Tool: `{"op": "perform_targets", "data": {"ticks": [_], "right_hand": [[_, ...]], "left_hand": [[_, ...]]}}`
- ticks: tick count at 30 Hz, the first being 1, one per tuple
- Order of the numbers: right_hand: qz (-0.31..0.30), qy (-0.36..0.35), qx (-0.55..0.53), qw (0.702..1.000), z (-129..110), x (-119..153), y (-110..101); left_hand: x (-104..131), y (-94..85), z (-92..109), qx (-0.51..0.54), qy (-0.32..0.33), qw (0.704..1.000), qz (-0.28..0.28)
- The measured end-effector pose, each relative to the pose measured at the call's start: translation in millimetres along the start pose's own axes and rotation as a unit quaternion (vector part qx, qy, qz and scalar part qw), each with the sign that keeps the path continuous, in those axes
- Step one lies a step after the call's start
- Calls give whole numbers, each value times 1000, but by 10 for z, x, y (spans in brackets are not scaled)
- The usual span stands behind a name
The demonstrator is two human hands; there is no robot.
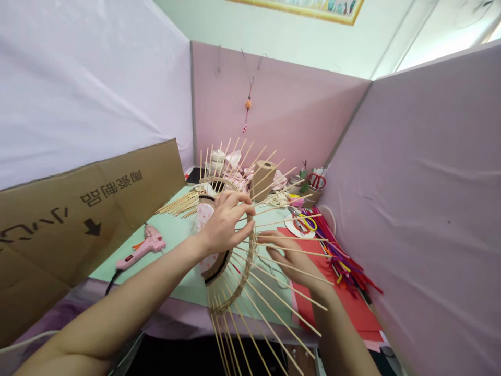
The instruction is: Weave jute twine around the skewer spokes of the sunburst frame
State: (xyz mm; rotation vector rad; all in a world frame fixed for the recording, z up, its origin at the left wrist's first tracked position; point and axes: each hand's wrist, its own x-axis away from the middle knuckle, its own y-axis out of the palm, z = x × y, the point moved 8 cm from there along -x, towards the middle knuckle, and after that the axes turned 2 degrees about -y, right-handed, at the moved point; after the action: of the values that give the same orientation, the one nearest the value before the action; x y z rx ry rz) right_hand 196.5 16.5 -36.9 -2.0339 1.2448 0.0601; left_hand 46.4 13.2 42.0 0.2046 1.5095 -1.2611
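A half-round frame of thin wooden sticks [274,312] fans out to the right, with a braided cord band [249,269] woven across the sticks in an arc. My left hand [230,219] lies over the frame's upper middle, its thumb and fingers closed on the cord band. To the right, my right hand [287,253] is among the sticks, its fingertips close to the band; the sticks partly cover it. A loose loop of greenish cord [279,279] hangs beside it. Behind my left wrist is a pale patterned panel with a dark curved edge [219,270].
A pink glue gun [145,247] and a cardboard sheet [94,209] are on the left. Loose sticks [180,203] lie behind. At the back stand a brown roll [263,180] and red scissors [317,181]. Pipe cleaners [352,274] cover red paper [352,308] at right.
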Motion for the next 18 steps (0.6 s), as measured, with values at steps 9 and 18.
{"op": "perform_targets", "data": {"ticks": [9, 18], "right_hand": [[116, 88, -257, 955, 24, -170, 166], [161, 17, -182, 970, 45, -80, 111]], "left_hand": [[19, -36, -18, 10, -4, 1000, 8], [151, -70, -53, 43, 24, 998, 39]]}}
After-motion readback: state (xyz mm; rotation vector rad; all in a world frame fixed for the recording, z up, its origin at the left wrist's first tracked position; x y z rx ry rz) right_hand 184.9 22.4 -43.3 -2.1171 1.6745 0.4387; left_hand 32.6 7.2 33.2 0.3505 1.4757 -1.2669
